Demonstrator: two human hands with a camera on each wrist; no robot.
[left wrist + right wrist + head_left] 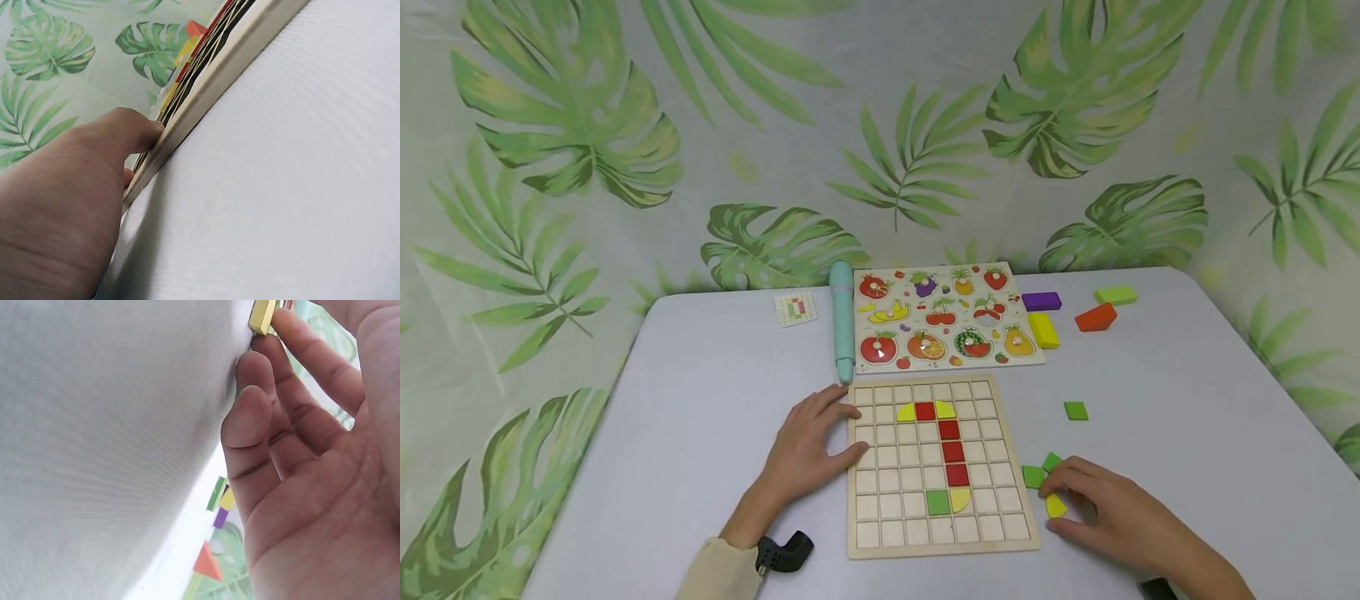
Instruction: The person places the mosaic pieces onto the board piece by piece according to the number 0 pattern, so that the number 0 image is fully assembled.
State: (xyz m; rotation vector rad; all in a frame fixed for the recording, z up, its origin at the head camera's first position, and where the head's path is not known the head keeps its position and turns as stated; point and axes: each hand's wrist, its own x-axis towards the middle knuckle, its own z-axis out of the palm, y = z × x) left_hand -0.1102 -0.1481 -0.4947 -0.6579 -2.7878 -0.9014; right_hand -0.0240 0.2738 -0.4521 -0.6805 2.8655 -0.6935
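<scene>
A light wooden grid board (917, 552) lies on the table. Along its left edge rests my left hand (808, 442), thumb and fingertips on the rim; the left wrist view shows the thumb (140, 128) over that edge. Red squares (952, 452), yellow rounded pieces (959, 500) and a green square (937, 502) sit in its cells. Right of the board, my right hand (1101, 508) has its fingertips at a yellow piece (1056, 506), with the thumb spread below it. In the right wrist view a fingertip touches the yellow piece (262, 315). Green tiles (1033, 477) lie beside these fingers.
Behind the board lies a fruit puzzle (947, 317), with a teal pen-shaped case (843, 321) and a small pattern card (795, 309) to its left. Purple (1042, 302), yellow (1043, 330), red (1096, 317) and green (1116, 295) blocks lie to its right. Another green tile (1076, 411) is nearer.
</scene>
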